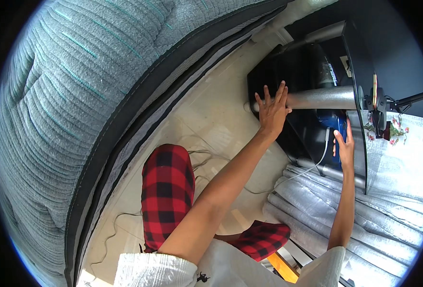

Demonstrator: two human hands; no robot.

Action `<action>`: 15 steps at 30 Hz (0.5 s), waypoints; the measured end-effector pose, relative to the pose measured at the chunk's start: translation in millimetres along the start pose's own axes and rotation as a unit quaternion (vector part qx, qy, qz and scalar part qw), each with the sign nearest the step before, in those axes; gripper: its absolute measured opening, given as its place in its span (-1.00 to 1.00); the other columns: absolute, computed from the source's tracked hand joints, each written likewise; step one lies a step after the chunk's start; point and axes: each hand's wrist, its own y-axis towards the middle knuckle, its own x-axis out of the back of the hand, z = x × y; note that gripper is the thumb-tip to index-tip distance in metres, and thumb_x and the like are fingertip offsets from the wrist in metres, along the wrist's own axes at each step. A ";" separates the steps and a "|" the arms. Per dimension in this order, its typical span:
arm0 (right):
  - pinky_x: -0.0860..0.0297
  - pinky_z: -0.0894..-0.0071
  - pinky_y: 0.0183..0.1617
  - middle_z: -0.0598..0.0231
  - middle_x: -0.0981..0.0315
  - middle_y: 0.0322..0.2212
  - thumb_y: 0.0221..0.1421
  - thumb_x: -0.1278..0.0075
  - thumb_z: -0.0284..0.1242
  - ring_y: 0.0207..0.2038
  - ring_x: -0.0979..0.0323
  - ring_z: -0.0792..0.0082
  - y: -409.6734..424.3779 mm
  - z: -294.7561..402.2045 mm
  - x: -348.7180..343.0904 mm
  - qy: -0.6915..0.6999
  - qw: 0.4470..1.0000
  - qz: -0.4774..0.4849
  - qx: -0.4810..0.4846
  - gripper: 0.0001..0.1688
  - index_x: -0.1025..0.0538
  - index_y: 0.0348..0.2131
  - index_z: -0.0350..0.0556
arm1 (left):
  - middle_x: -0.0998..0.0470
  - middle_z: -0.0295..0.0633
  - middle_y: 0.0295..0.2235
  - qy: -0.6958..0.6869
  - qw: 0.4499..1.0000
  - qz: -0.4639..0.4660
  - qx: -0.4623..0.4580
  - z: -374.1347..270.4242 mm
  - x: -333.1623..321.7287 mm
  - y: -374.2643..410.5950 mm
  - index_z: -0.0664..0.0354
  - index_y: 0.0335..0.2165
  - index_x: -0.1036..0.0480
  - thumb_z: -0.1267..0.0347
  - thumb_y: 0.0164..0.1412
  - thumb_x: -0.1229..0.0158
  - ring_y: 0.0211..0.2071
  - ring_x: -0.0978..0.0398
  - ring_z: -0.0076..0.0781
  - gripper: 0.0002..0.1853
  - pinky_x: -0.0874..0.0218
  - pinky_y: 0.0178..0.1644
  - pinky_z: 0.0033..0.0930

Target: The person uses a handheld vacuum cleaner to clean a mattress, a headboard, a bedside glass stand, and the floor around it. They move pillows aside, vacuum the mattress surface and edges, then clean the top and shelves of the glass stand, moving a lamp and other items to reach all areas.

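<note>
My left hand [273, 111] lies spread on the glossy black lower shelf [265, 75], beside the base of a silver cylindrical post [322, 99]. Further right, my right hand [343, 145] reaches between the shelves with its fingers at a blue object [337, 123] whose kind I cannot tell. Thumb and index finger are apart there; whether they grip the blue object is unclear. A white cable [322, 158] with a light plug end stands close to that hand and runs down to the floor.
A large grey mattress [107, 53] fills the left side. Loose cables [204, 158] lie on the tiled floor. Silvery curtains [311, 208] hang at the lower right. A flowered decoration [394, 132] and a black jointed arm [408, 102] are at the right.
</note>
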 end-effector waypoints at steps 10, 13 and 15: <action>-0.19 0.57 -0.77 0.36 -0.26 -0.65 0.09 -0.03 -0.21 -0.77 -0.20 0.60 9.3 -7.5 20.0 -0.030 0.999 -0.028 -0.032 -0.18 -0.04 0.25 0.28 | 0.18 -0.53 0.29 -0.008 1.000 -0.007 0.000 -2.3 -2.5 -1.4 0.00 0.21 -0.02 0.07 0.06 -0.11 0.22 -0.01 0.09 -0.21 0.21 0.22 0.31; -0.19 0.57 -0.77 0.37 -0.26 -0.66 0.09 -0.03 -0.22 -0.77 -0.20 0.60 -6.7 -7.9 18.1 0.003 0.999 -0.025 -0.035 -0.18 -0.03 0.25 0.27 | 0.18 -0.54 0.29 -0.006 1.000 -0.003 -0.008 -3.6 -3.6 -0.3 -0.01 0.21 -0.03 0.06 0.05 -0.12 0.22 -0.01 0.08 -0.20 0.20 0.22 0.31; -0.18 0.60 -0.76 0.39 -0.23 -0.66 0.10 0.00 -0.28 -0.76 -0.17 0.62 -48.8 -9.6 12.1 0.045 0.999 0.004 -0.030 -0.16 0.02 0.27 0.27 | 0.18 -0.54 0.29 0.002 1.000 0.005 -0.007 3.0 -0.6 0.5 -0.01 0.21 -0.03 0.06 0.04 -0.13 0.22 -0.01 0.08 -0.19 0.21 0.22 0.31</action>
